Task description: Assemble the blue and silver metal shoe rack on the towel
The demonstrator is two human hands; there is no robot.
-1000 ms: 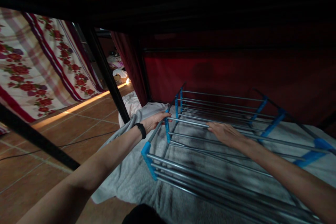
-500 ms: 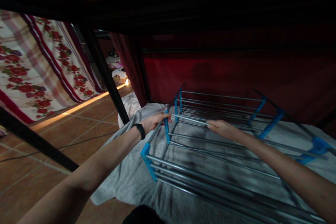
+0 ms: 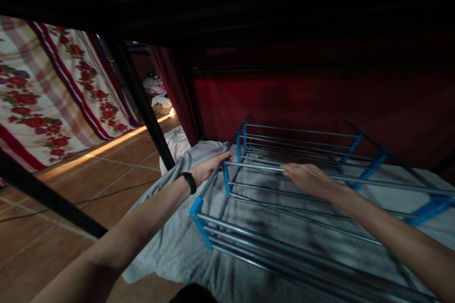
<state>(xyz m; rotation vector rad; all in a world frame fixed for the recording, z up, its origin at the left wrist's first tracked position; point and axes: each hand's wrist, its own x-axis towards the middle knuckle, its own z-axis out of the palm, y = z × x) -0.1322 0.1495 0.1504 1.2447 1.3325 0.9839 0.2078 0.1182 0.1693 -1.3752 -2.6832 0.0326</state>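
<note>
A rack (image 3: 208, 220) of thin metal tubes and blue plastic connectors lies on a grey blanket. My right hand (image 3: 307, 177) is closed around a metal tube (image 3: 254, 166) that runs across the rack, its left end at an upright blue connector (image 3: 226, 179). At that connector my left hand (image 3: 211, 166), with a black band on the wrist, has its fingers closed around the top. Those fingertips are partly hidden behind the connector and the tube's end.
Overhead is a dark frame, with a black post (image 3: 145, 104) at the left. A dark red curtain (image 3: 284, 104) hangs behind the rack. The grey blanket (image 3: 170, 241) drapes toward the tiled floor (image 3: 117, 165), where a thin cable lies. A flowered cloth (image 3: 67, 90) hangs farther left.
The tube in my right hand has shifted slightly down at its left end, to the connector, and its right part now reaches across the rack's far side. My left hand stays at the connector.
</note>
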